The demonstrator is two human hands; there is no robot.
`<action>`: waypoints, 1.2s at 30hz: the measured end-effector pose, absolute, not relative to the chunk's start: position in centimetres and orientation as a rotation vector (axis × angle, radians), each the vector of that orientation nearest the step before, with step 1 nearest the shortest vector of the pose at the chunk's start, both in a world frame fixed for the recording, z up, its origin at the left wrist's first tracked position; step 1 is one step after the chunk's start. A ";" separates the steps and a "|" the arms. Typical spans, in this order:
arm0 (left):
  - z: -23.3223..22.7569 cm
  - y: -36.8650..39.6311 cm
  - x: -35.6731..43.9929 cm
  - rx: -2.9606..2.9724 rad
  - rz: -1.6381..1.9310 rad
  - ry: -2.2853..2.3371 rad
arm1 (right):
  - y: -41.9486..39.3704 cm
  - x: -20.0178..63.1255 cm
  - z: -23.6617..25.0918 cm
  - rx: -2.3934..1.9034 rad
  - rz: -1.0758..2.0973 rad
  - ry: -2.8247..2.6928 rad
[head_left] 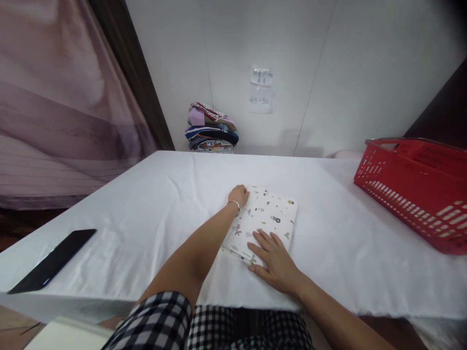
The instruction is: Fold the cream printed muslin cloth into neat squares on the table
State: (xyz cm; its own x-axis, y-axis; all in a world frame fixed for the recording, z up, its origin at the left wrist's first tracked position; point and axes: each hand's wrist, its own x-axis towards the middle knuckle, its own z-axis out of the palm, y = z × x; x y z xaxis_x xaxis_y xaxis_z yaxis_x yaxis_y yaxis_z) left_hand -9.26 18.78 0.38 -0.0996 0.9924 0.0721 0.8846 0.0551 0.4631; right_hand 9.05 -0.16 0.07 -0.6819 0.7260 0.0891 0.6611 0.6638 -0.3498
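A white cloth covers the table (146, 204), creased in soft folds toward its near edge. At the far edge, against the pale wall, a stack of folded clothes (211, 127) in purple, navy and patterned fabrics rises in a neat pile. Just to its right, two small paper notes (260, 89) are taped to the wall, the lower one handwritten "45-50". A red plastic basket (416, 189) with slotted sides sits at the right end of the table, tilted toward the camera. A flat black slab (54, 260) lies near the left corner. A mauve curtain (62, 102) hangs at left, beside a dark door frame (134, 73).
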 end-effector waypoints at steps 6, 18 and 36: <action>0.8 19.8 -8.7 1.910 0.561 2.036 | -0.2 9.0 0.3 -1.144 0.445 -2.666; 0.0 20.1 -8.8 1.682 0.620 2.141 | -0.2 9.2 0.1 -1.132 0.517 -2.649; -0.5 20.0 -9.0 1.551 0.656 2.131 | 13.9 9.1 2.1 -1.633 0.276 -2.382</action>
State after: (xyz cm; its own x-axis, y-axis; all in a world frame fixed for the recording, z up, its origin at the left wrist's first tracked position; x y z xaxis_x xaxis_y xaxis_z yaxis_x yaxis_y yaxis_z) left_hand -8.98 20.05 -0.53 -0.2877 0.9558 -0.0603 0.7563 0.2653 0.5981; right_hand 9.09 13.89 2.06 -0.3468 0.9336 0.0904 0.8883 0.3578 -0.2879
